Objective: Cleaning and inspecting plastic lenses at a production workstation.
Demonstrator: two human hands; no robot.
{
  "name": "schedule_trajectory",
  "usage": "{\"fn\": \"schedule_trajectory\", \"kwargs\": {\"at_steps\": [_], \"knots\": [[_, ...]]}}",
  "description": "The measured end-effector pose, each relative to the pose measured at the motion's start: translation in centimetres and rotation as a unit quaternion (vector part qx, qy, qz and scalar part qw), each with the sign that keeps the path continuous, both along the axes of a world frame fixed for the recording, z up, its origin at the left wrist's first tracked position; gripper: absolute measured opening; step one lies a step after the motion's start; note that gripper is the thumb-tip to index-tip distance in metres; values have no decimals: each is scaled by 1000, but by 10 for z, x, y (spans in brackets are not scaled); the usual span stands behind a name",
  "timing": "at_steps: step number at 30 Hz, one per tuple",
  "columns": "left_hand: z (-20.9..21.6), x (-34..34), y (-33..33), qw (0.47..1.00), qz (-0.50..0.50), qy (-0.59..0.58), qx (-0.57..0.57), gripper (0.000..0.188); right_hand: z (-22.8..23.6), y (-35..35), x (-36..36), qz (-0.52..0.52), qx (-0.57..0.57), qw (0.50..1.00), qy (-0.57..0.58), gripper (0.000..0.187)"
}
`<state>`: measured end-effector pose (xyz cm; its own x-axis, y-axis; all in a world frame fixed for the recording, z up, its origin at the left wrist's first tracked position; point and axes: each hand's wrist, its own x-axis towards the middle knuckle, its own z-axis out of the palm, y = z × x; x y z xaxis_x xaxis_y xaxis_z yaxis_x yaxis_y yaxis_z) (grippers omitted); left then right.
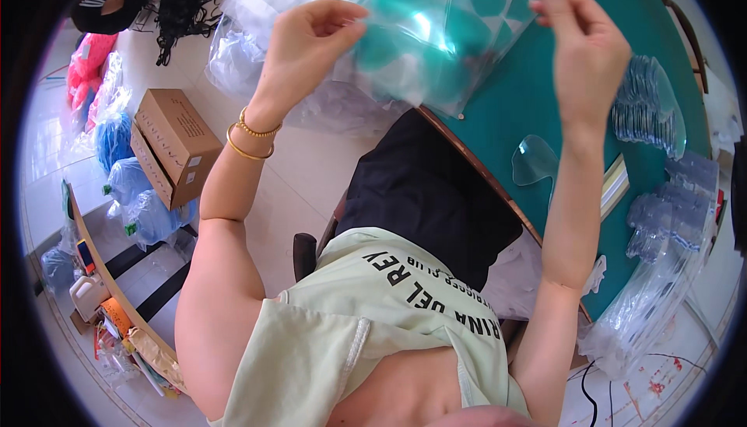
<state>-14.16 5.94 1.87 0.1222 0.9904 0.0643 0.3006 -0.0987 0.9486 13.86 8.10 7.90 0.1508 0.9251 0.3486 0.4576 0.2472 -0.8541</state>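
A large clear plastic bag (428,30) spreads at the top of the view, over the table's left edge, with the green tabletop showing through it. My left hand (307,50), with gold bangles at the wrist, is closed in a pinch on the bag's near side. Opposite it, my right hand (587,46) is raised over the table, its thumb and fingertips pinched at the bag's right edge. Glare on the plastic hides how much of it each hand grips. A curved clear plastic piece (534,160) lies on the table beside my right forearm.
The green table (506,108) carries stacked clear plastic pieces (646,108) and bagged ones (669,217) on the right. At left stand a cardboard box (175,143), wrapped blue bottles (148,201) and a curved shelf (124,295) with a white jug. Dark hair pieces (183,11) hang at upper left.
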Motion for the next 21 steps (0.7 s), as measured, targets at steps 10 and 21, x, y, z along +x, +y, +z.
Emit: {"fn": "schedule_trajectory", "kwargs": {"at_steps": [10, 21], "knots": [[26, 63, -33, 916, -139, -367, -77, 58, -21, -62, 29, -18, 440, 851, -288, 21], [-6, 154, -79, 820, -265, -452, -232, 14, -63, -199, 89, -149, 85, 982, 81, 42]]}}
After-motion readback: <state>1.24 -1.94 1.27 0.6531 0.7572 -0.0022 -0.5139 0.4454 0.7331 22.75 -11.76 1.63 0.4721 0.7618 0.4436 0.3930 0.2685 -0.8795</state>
